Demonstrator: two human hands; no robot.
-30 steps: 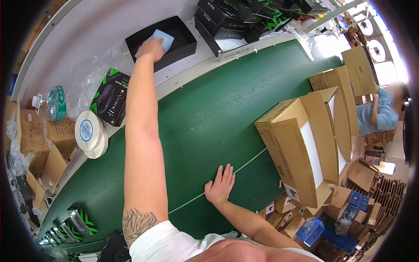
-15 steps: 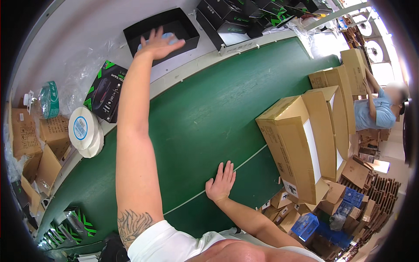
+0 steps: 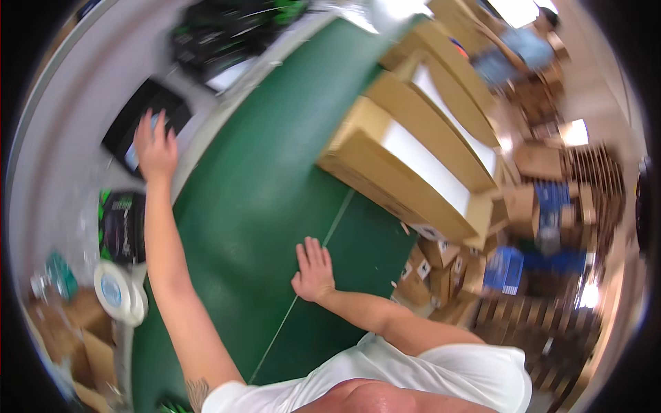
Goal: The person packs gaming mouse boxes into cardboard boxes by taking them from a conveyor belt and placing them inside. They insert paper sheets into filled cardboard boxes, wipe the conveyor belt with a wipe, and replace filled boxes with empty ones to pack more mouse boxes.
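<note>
My left arm stretches out to a black open box [image 3: 180, 110] at the far left. My left hand [image 3: 156, 148] is over that box, its fingers spread apart and a little blurred, with nothing seen in their grip. Something pale blue [image 3: 133, 157] shows beside the hand inside the box; its kind is hidden and smeared. On the green belt [image 3: 234, 199] my right hand [image 3: 315, 272] lies flat, fingers stretched out. A black and green printed box [image 3: 122, 227] and white label rolls [image 3: 118, 292] sit along the left ledge, near my left forearm.
Large open cardboard cartons [image 3: 385, 162] stand on the right of the belt. A heap of black and green boxes [image 3: 227, 41] is at the far end. A clear bottle [image 3: 60, 275] stands lower left. A person in light blue [image 3: 513, 58] is beyond the cartons.
The whole view has swung, so the belt, cartons and boxes appear further left and tilted. My left hand remains over the black box; my right hand still rests on the belt.
</note>
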